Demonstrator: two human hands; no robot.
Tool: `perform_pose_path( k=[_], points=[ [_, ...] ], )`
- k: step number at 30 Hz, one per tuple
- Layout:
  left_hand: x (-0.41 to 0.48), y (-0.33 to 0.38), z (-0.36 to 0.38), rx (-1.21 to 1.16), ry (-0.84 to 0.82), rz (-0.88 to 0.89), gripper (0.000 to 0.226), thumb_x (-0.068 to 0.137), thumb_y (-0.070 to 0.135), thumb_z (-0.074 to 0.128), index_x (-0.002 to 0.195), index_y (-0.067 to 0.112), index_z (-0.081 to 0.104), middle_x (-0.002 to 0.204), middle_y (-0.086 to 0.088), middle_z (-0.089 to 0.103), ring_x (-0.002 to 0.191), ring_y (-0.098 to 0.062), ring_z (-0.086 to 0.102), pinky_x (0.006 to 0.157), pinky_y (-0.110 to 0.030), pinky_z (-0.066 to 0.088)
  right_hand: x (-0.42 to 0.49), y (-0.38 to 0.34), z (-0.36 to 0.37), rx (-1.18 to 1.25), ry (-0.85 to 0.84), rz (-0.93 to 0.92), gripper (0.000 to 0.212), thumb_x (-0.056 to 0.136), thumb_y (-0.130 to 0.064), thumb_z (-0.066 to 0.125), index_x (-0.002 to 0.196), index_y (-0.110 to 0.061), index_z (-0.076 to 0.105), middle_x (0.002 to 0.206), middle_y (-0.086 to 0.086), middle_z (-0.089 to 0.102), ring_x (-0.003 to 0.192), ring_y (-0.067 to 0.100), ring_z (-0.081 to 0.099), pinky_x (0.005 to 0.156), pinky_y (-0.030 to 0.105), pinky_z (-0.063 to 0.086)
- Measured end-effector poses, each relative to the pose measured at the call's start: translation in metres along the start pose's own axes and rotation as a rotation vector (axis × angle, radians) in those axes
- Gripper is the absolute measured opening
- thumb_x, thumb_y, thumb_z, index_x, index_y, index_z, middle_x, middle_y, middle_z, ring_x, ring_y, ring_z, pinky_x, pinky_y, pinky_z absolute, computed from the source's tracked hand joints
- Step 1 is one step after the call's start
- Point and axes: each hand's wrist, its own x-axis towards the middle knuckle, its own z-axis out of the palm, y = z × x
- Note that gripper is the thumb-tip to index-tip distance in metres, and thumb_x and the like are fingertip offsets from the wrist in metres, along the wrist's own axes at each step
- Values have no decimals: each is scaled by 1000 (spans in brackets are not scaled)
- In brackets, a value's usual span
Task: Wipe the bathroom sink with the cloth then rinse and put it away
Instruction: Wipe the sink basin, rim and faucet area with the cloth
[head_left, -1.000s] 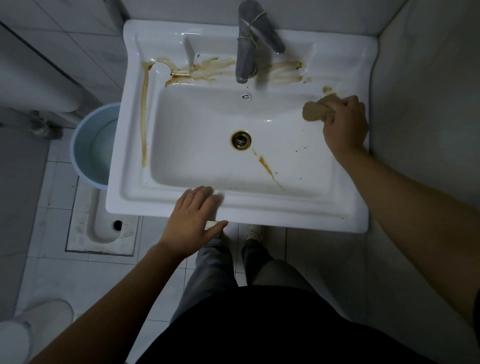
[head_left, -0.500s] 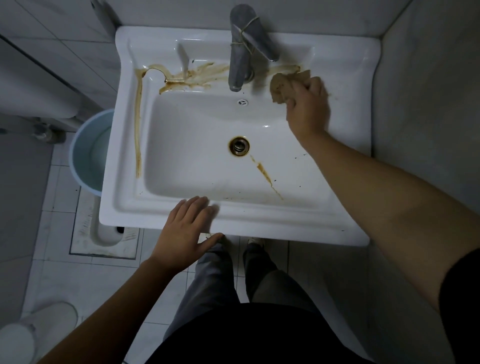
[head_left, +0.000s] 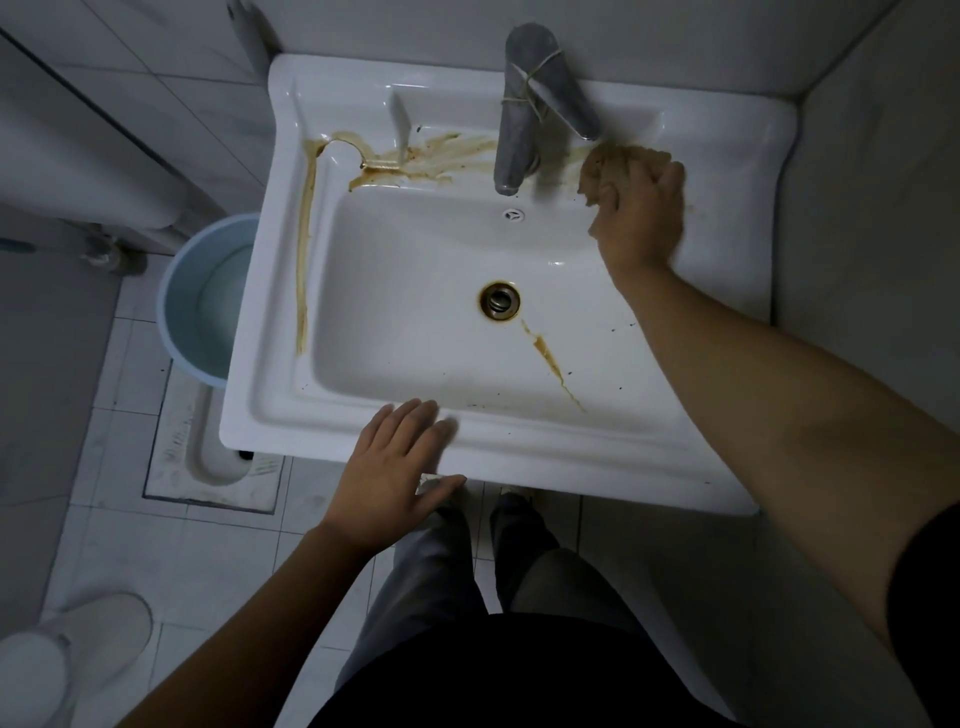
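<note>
One cloth (head_left: 597, 174) half inside right grip (head_left: 641, 210)

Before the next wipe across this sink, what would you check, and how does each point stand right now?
1. Cloth gripped in right hand: ok.
2. Cloth on the ledge right of the faucet: ok.
3. Left hand flat on the front rim of the sink: ok.
4. Ledge left of faucet clean: not ok, brown stains.
5. Basin clean: not ok, brown streak below the drain.
6. Cloth damp enough: cannot tell.
</note>
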Motion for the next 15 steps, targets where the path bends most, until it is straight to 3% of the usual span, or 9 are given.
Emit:
perform_pose_path(
  k=[6, 10, 12, 15],
  points=[
    [1, 0, -1, -3, -9, -9, 64, 97, 63, 49, 145, 22, 50, 152, -7, 48, 145, -27, 39, 122, -48, 29, 8, -49, 19, -79, -91, -215, 35, 99, -39, 50, 121, -15, 62, 136, 20, 54, 128, 37, 50, 107, 42, 41],
    [1, -1, -2, 2, 3, 6, 64, 96, 62, 51, 144, 21, 52, 151, -8, 50, 144, -28, 41, 121, -48, 30, -1, -27, 1, -70, -137, -392, 30, 101, -34, 48, 120, -15, 62, 125, 20, 56, 113, 36, 55, 91, 41, 47],
    [1, -1, -2, 5, 5, 7, 63, 96, 63, 49, 144, 21, 52, 150, -8, 50, 143, -28, 41, 121, -47, 29, -5, -3, -8, -108, -118, -377, 29, 99, -32, 51, 123, -18, 60, 125, 18, 54, 110, 35, 57, 85, 42, 51],
    [2, -1, -2, -2, 11, 9, 63, 97, 63, 47, 143, 21, 52, 150, -8, 51, 143, -28, 42, 121, -47, 30, 5, 18, -14, -157, -66, -182, 29, 97, -29, 56, 116, -8, 62, 121, 17, 53, 104, 32, 59, 83, 40, 54]
  ],
)
